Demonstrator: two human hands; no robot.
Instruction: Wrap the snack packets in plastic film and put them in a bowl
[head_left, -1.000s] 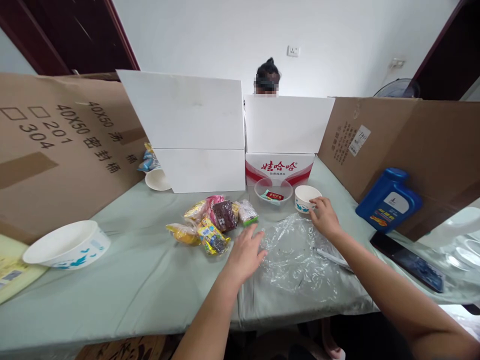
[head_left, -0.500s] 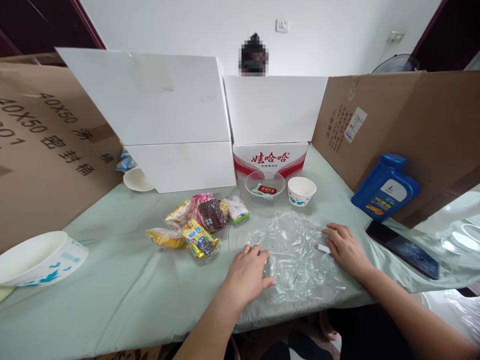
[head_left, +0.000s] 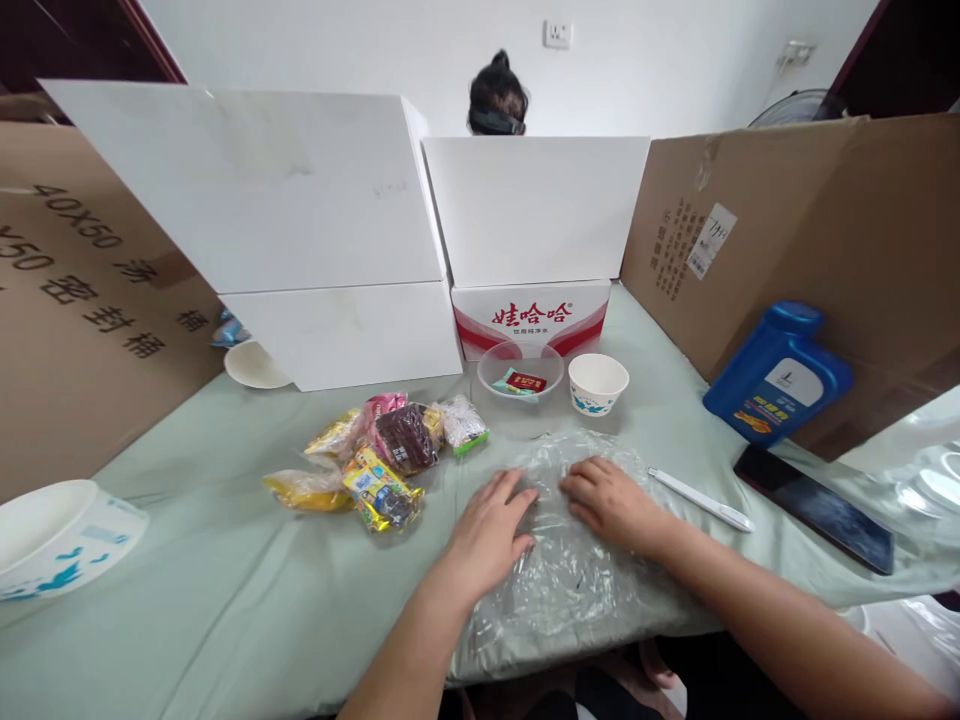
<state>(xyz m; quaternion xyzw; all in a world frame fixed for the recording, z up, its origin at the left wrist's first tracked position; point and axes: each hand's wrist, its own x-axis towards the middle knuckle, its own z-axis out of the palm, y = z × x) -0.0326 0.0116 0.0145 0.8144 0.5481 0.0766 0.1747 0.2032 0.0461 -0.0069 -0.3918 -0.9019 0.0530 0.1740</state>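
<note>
A crumpled sheet of clear plastic (head_left: 570,590), perhaps a bag, lies spread at the table's front edge. My left hand (head_left: 489,530) rests on its left side, thumb apart from the fingers. On the upper middle of the plastic lies my right hand (head_left: 611,505), fingers loosely bent, palm down, with nothing seen in it. A slim white pen-like stick (head_left: 701,498) lies right of that hand, apart from it. Left of my left hand is a pile of wrapped snacks, among them a dark brown packet (head_left: 405,438) and a yellow packet (head_left: 382,488).
Beyond the plastic stand a clear bowl (head_left: 521,385) with small packets and a white paper cup (head_left: 598,384). A phone (head_left: 816,508) and a blue bottle (head_left: 778,375) are at right. White boxes (head_left: 337,335) line the back; a person sits behind. A paper bowl (head_left: 71,540) stands left.
My right hand has moved left across the plastic, off the white stick, which now shows whole. My left hand stays on the plastic's left side. The view has shifted slightly.
</note>
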